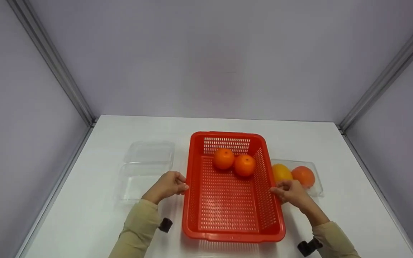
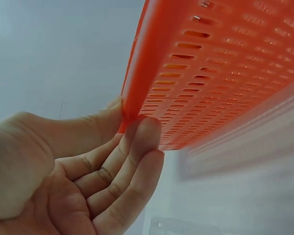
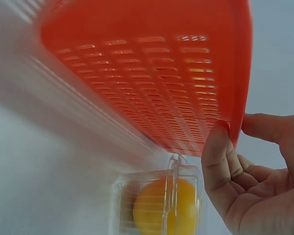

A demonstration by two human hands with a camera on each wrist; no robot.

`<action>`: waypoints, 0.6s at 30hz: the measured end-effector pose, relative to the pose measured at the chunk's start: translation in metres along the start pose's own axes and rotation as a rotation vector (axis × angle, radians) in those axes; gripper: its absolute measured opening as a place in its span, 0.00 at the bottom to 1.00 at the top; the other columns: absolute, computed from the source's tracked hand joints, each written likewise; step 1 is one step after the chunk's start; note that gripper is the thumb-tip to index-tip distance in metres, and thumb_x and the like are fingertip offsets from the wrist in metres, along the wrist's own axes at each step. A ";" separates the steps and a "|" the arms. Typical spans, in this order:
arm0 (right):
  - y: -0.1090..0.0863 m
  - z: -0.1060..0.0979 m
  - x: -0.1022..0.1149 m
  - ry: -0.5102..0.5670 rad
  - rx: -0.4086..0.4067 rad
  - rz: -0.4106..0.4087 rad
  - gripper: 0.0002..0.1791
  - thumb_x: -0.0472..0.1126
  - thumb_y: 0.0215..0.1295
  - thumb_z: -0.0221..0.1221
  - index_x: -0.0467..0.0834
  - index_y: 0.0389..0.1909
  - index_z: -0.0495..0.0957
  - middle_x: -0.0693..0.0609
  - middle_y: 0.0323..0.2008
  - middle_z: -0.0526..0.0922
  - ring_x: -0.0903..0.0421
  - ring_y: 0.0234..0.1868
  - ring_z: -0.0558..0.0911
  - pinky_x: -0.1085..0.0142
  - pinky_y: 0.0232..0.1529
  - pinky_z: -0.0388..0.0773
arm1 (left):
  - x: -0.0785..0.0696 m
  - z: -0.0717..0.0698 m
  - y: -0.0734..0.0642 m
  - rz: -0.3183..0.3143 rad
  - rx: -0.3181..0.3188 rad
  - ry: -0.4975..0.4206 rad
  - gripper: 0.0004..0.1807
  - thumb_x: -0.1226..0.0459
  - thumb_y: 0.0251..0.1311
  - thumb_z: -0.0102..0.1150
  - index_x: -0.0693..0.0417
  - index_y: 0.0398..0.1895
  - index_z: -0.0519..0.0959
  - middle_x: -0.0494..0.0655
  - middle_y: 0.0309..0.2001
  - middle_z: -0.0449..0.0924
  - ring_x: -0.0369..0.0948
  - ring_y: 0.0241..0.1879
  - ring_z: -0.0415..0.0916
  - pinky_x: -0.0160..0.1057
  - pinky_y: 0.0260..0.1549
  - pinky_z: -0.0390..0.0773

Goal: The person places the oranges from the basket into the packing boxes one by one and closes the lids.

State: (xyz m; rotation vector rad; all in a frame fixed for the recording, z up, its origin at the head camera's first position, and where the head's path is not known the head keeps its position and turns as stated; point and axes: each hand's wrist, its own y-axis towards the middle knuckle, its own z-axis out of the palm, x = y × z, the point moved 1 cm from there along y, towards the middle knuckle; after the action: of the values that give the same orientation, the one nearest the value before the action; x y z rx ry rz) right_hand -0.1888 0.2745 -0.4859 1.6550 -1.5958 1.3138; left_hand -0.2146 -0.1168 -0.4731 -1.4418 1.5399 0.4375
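Note:
A red perforated plastic basket (image 1: 233, 236) is in the middle of the head view, with two oranges (image 1: 223, 158) touching each other near its far end. My left hand (image 1: 167, 187) pinches the left rim between thumb and fingers. On the opposite side, my right hand (image 1: 293, 193) grips the right rim the same way. Both wrist views show a thumb outside the rim (image 2: 142, 63) and fingertips beneath it. A shadow below the near edge suggests the basket is off the table; its full underside is hidden.
To the right, a clear plastic box (image 1: 317, 182) holds a yellow fruit (image 1: 281, 172) and an orange-red fruit (image 1: 303, 176), partly behind my right hand. An open clear clamshell box (image 1: 148, 163) lies left of the basket. Pale walls enclose the white table (image 1: 81, 200).

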 end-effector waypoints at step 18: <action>0.002 -0.001 0.004 0.023 0.057 0.061 0.19 0.42 0.67 0.59 0.27 0.43 0.73 0.57 0.25 0.79 0.64 0.27 0.79 0.69 0.29 0.84 | -0.019 -0.004 -0.005 0.083 -0.027 0.326 0.07 0.65 0.58 0.64 0.62 0.32 0.78 0.53 0.31 0.82 0.38 0.27 0.74 0.33 0.27 0.72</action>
State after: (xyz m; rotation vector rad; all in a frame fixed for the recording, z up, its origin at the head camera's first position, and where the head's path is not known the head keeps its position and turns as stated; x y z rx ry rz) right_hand -0.1916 0.2728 -0.4830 1.6301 -1.6218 1.4156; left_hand -0.2147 -0.1108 -0.4544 -1.5292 1.8634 0.2814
